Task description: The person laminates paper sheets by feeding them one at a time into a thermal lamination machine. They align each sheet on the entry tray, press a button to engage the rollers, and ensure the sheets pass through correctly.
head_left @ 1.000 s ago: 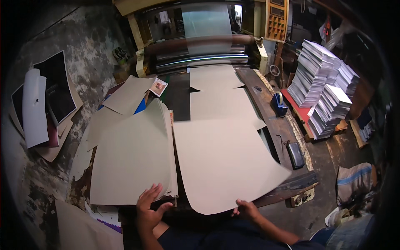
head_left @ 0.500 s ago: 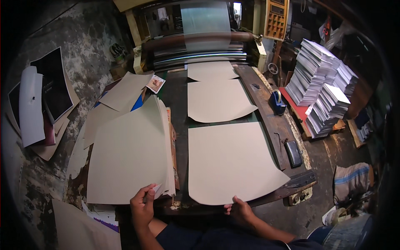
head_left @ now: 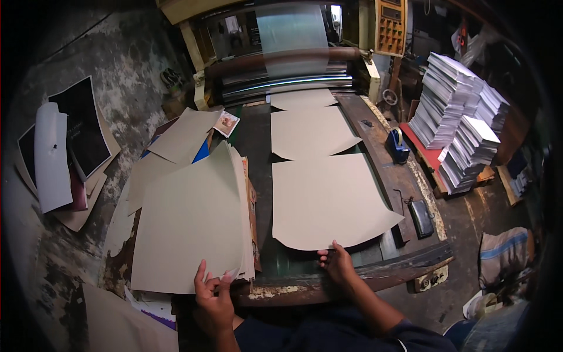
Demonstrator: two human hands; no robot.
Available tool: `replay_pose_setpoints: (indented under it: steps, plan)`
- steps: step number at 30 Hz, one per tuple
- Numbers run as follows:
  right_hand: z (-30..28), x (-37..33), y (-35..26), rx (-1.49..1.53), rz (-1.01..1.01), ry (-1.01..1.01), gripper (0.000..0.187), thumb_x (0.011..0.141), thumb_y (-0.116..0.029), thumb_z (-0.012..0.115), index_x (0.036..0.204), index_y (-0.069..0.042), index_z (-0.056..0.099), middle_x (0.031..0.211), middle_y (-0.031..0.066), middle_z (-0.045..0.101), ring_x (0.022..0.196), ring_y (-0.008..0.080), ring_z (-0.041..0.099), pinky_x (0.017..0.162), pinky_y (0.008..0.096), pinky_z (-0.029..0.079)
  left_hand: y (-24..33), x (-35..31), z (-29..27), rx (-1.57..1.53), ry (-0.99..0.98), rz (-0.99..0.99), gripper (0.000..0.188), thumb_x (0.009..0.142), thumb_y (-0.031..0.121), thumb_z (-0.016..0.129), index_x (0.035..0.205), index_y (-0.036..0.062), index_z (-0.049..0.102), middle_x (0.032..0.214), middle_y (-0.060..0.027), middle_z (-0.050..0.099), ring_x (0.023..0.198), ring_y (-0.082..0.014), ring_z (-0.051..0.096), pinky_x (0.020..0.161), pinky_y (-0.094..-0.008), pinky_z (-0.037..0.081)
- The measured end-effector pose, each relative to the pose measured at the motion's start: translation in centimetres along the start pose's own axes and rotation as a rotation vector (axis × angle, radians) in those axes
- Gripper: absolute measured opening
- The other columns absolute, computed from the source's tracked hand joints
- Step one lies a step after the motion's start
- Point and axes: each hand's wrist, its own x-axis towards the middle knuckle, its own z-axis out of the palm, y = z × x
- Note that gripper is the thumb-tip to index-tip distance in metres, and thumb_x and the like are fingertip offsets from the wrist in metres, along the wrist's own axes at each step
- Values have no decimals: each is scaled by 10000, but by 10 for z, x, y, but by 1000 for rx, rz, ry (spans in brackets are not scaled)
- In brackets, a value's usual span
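My right hand is at the near edge of a beige cardboard sheet, thumb over the edge and curled fingers beneath it. This sheet lies on the machine's feed table, its near right corner curling up. Ahead of it are a second sheet and a third sheet, which reaches the rollers. To the left, my left hand is at the near right corner of a stack of similar sheets. Its thumb and fingers close about the top sheet's turned-up corner, with the index finger raised.
The rollers cross the far end beneath a hanging clear film. Along the table's right side are a blue tape dispenser and a black case. Tall paper stacks stand at right. Loose sheets lie behind the left stack.
The row of sheets has moved away toward the rollers, and my right hand has followed the nearest one forward. My left hand's index finger has lifted at the stack's corner.
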Motion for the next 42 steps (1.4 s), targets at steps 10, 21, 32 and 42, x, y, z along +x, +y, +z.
replay_pose_setpoints:
  steps: [10,21,32,42]
  plan:
    - [22,-14,-3,-39,-27,54,437,969,-440,537,1252,-124,434,1194,117,608,870,194,582,825,422,508,6,-6,-11,-524,113,78,517,912,172,685,1362,53,459,993,-60,642,970,-215,612,1017,-392,430]
    - [32,-94,-52,-342,18,-364,385,918,-279,624,1163,4,532,945,107,621,758,183,615,709,361,521,39,-9,-6,5,-572,635,346,822,344,765,1061,101,706,1008,-35,741,1101,-215,666,1178,-595,92]
    - [-63,-131,34,-266,119,-148,395,953,-288,596,1142,50,511,923,168,644,803,265,670,700,361,533,5,44,-8,677,-575,447,1247,591,803,681,1521,68,295,1584,-162,272,1486,-373,176,1179,-567,108]
    - [-74,-148,54,-314,153,-119,489,993,-345,546,1269,41,430,1134,217,599,960,335,671,735,390,542,-1,42,-14,383,-618,369,749,920,628,486,1447,97,456,1532,-102,400,1473,-325,247,1191,-535,75]
